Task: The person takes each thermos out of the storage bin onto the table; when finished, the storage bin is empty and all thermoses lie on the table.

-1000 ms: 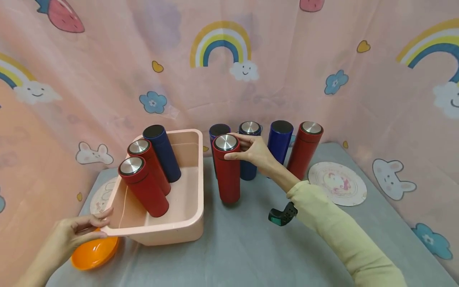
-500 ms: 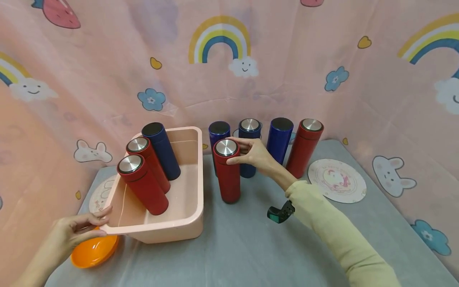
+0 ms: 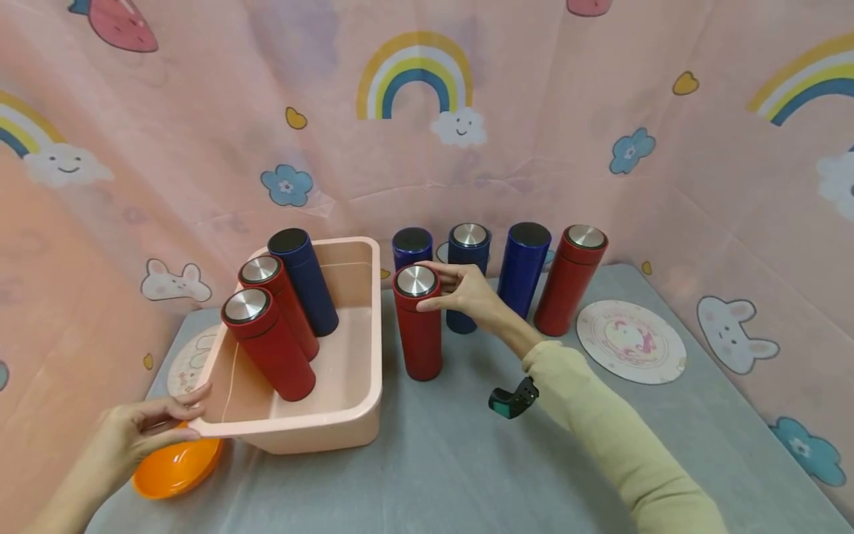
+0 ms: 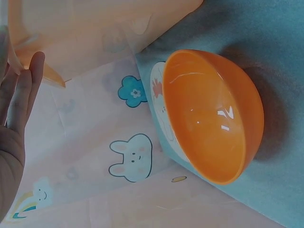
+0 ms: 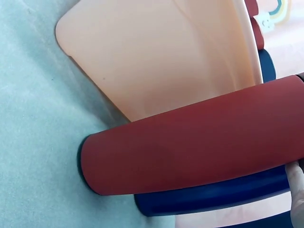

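My left hand grips the front left corner of a pale pink plastic bin, thumb below the rim. My right hand holds a red thermos flask near its steel-topped lid, with fingers behind and thumb in front. That flask is upright just right of the bin; whether its base touches the table I cannot tell. Inside the bin stand a front red flask, another red flask and a dark blue flask. In the right wrist view the held flask covers part of the bin wall.
Behind the right hand stand a blue flask, a steel-lidded navy flask, a glossy blue flask and a red flask. A round mat lies at right. An orange bowl sits under the left hand.
My right hand has brought the red flask slightly left and toward me, away from the flasks behind. The left hand stays on the bin's corner.
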A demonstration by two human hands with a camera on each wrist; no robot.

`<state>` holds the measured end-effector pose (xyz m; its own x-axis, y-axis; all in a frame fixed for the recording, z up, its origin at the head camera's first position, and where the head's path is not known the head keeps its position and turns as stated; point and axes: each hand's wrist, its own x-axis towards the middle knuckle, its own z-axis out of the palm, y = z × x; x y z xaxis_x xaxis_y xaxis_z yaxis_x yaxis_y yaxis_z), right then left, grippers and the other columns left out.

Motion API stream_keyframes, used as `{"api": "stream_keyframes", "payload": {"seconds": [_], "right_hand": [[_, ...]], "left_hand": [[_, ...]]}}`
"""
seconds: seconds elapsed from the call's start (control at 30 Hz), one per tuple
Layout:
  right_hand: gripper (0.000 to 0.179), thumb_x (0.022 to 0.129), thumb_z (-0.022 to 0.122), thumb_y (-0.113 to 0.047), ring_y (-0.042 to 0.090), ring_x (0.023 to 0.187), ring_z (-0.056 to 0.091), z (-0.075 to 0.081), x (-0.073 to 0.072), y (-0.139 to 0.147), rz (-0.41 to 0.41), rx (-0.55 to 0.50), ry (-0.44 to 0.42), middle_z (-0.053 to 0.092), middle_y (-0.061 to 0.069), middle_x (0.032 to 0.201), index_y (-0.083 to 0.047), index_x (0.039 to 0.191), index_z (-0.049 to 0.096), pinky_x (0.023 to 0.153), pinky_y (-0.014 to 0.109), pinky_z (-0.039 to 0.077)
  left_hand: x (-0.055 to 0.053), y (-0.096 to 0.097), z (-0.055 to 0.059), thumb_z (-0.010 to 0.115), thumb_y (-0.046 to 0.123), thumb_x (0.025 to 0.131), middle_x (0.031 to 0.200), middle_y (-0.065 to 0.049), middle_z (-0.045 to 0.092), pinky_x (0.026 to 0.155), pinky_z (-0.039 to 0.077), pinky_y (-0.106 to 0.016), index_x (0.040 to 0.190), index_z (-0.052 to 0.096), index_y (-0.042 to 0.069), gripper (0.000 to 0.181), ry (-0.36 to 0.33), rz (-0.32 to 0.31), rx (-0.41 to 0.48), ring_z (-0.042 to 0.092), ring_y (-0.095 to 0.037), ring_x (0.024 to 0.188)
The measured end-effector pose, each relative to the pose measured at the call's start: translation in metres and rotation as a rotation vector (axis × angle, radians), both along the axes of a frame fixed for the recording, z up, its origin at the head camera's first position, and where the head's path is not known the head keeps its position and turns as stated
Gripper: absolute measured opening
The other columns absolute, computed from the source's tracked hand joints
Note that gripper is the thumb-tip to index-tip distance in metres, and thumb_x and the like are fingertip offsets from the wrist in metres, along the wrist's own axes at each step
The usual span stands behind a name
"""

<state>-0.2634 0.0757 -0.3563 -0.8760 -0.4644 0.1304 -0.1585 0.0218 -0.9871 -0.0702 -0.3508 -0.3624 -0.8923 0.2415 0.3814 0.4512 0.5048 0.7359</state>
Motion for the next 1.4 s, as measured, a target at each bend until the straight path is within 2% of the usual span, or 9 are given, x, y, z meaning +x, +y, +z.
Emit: {"api": "stream_keyframes", "payload": {"seconds": [0.27, 0.53, 0.7, 0.8, 1.07, 1.23, 1.4], "right_hand": [[0.066, 0.075, 0.077, 0.005, 0.026, 0.113, 0.061, -0.003, -0.003, -0.003, -0.011, -0.014, -0.002, 0.062, 0.019, 0.123, -0.002, 0.136, 0.052, 0.094, 0.035, 0.052], [0.067, 0.076, 0.080, -0.004, 0.026, 0.118, 0.058, 0.001, -0.007, 0.002, -0.012, 0.110, 0.021, 0.059, 0.015, 0.129, -0.006, 0.137, 0.051, 0.098, 0.038, 0.049], [0.068, 0.077, 0.080, -0.005, 0.027, 0.118, 0.058, 0.003, -0.009, 0.005, 0.022, 0.137, 0.024, 0.058, 0.015, 0.130, -0.007, 0.138, 0.051, 0.098, 0.040, 0.049], [0.067, 0.077, 0.080, -0.006, 0.026, 0.119, 0.057, 0.004, -0.010, 0.006, 0.050, 0.144, 0.020, 0.058, 0.014, 0.131, -0.008, 0.138, 0.051, 0.098, 0.040, 0.049], [0.067, 0.079, 0.078, -0.003, 0.027, 0.121, 0.056, 0.003, -0.013, 0.011, 0.146, 0.102, 0.040, 0.056, 0.015, 0.133, -0.005, 0.139, 0.049, 0.098, 0.038, 0.049], [0.068, 0.079, 0.078, -0.003, 0.026, 0.124, 0.053, 0.002, -0.016, 0.014, 0.164, 0.077, 0.037, 0.055, 0.015, 0.134, -0.005, 0.140, 0.048, 0.099, 0.037, 0.048], [0.067, 0.080, 0.076, -0.002, 0.026, 0.128, 0.048, 0.003, -0.018, 0.020, 0.189, 0.066, 0.039, 0.051, 0.015, 0.138, -0.003, 0.141, 0.046, 0.101, 0.036, 0.046]], "left_hand": [[0.000, 0.000, -0.001, 0.077, -0.021, 0.057, 0.098, 0.021, 0.068, 0.068, 0.050, -0.006, 0.082, 0.071, 0.008, 0.039, 0.003, -0.026, 0.021, 0.063, 0.011, 0.087], [-0.002, 0.000, 0.000, 0.078, -0.020, 0.056, 0.094, 0.021, 0.068, 0.067, 0.051, -0.006, 0.081, 0.071, 0.010, 0.040, 0.009, -0.002, -0.002, 0.063, 0.012, 0.085], [-0.002, 0.000, 0.002, 0.077, -0.020, 0.059, 0.093, 0.022, 0.068, 0.066, 0.051, -0.006, 0.080, 0.070, 0.007, 0.035, -0.041, 0.013, -0.020, 0.062, 0.012, 0.084], [-0.002, 0.000, 0.002, 0.077, -0.020, 0.060, 0.095, 0.022, 0.067, 0.066, 0.051, -0.006, 0.080, 0.070, 0.006, 0.033, -0.045, 0.016, -0.027, 0.062, 0.013, 0.086], [-0.001, 0.001, 0.002, 0.077, -0.019, 0.061, 0.098, 0.021, 0.067, 0.067, 0.051, -0.007, 0.079, 0.069, 0.004, 0.030, -0.039, 0.003, -0.012, 0.061, 0.013, 0.090], [-0.001, 0.001, 0.003, 0.077, -0.019, 0.060, 0.095, 0.021, 0.068, 0.066, 0.051, -0.007, 0.080, 0.070, 0.006, 0.032, -0.046, 0.012, -0.016, 0.062, 0.013, 0.087], [0.000, 0.001, 0.002, 0.078, -0.020, 0.057, 0.093, 0.020, 0.068, 0.066, 0.051, -0.006, 0.081, 0.071, 0.009, 0.038, -0.012, 0.010, -0.023, 0.062, 0.012, 0.085]]}}
